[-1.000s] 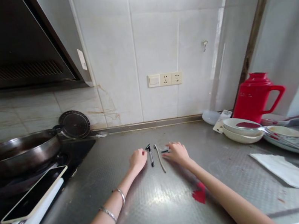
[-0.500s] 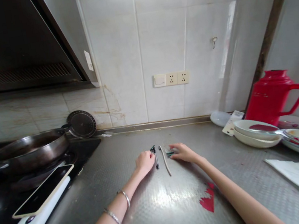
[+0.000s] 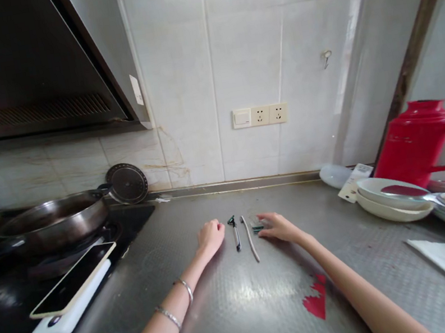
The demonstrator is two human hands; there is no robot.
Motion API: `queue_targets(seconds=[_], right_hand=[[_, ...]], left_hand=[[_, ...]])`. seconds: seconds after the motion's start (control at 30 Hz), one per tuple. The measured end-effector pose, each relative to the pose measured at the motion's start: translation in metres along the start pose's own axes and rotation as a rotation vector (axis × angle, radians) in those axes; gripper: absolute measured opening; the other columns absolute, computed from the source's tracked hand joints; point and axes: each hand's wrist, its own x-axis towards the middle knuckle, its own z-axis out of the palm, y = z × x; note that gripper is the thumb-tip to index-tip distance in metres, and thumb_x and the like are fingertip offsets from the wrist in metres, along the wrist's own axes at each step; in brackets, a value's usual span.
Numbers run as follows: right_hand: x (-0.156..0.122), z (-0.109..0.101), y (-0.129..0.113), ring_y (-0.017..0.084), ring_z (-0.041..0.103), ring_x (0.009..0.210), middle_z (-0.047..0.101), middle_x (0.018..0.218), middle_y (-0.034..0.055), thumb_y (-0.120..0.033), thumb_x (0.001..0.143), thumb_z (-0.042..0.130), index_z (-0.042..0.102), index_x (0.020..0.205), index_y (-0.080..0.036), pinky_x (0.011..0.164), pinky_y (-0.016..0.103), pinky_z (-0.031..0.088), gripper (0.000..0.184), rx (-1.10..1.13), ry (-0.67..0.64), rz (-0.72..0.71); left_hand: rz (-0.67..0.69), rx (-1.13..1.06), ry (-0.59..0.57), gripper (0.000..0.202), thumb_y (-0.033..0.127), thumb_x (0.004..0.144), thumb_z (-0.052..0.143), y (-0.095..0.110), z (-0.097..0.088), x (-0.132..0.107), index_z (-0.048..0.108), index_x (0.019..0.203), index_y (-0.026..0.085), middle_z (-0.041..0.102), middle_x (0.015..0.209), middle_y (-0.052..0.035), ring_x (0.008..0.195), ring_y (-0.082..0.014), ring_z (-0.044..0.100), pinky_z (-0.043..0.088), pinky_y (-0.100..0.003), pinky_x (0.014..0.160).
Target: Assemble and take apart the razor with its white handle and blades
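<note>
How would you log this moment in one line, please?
left hand: near razor | right hand: at dark piece | stick: between hands

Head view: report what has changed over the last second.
The left hand has drawn back leftward from the razor, widening the gap. The right hand stays by the small dark-green item. The razor and thin pale rod lie as before; the view has swung left.

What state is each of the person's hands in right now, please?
Left hand: fingers curled closed beside the razor, no held thing visible.
Right hand: at the small dark-green item; whether it grips it cannot be told.
</note>
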Motion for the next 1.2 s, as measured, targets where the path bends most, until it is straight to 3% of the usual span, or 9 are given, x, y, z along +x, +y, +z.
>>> queue_targets(seconds=[0.2,0.3,0.4,0.53,1.2], right_hand=[[-0.004,-0.015,0.017,0.023,0.048,0.117,0.057,0.123,0.0112,-0.031,0.085,0.044,0.056,0.120,-0.017,0.100,0.036,0.033,0.040,-0.144,0.082,0.036],[-0.006,-0.018,0.036,0.022,0.044,0.122,0.054,0.127,0.0115,-0.027,0.086,0.041,0.056,0.119,-0.016,0.103,0.035,0.031,0.038,-0.263,0.078,0.078],[-0.010,-0.017,0.052,0.021,0.043,0.123,0.052,0.129,0.0099,-0.028,0.087,0.038,0.058,0.118,-0.016,0.104,0.034,0.029,0.038,-0.309,0.057,0.101],[-0.012,-0.012,0.060,0.020,0.044,0.122,0.052,0.129,0.0108,-0.028,0.088,0.035,0.059,0.117,-0.014,0.104,0.033,0.030,0.040,-0.326,0.079,0.123],[-0.013,-0.010,0.063,0.022,0.047,0.120,0.054,0.126,0.0135,-0.028,0.087,0.034,0.061,0.115,-0.011,0.103,0.033,0.032,0.043,-0.324,0.113,0.071]], left_hand=[[0.044,0.134,0.064,0.033,0.031,0.087,0.035,-0.022,-0.004,0.007,0.057,0.106,0.015,0.058,0.115,-0.0148,0.111,-0.0255,0.049,0.035,-0.035,0.091],[0.043,0.194,0.051,0.045,0.038,0.088,0.032,-0.033,0.003,0.011,0.047,0.123,0.015,0.040,0.137,-0.0169,0.127,-0.0317,0.032,0.026,-0.045,0.100],[0.054,0.202,-0.014,0.052,0.043,0.088,0.028,-0.041,0.013,0.015,0.040,0.132,0.018,0.027,0.145,-0.0161,0.134,-0.0359,0.018,0.016,-0.054,0.103],[0.039,0.172,-0.086,0.055,0.048,0.088,0.025,-0.045,0.019,0.019,0.038,0.134,0.020,0.028,0.145,-0.0161,0.133,-0.0376,0.019,0.016,-0.057,0.102],[0.056,0.182,-0.089,0.056,0.050,0.088,0.022,-0.048,0.019,0.018,0.037,0.135,0.022,0.028,0.145,-0.0146,0.133,-0.0358,0.020,0.019,-0.053,0.103]])
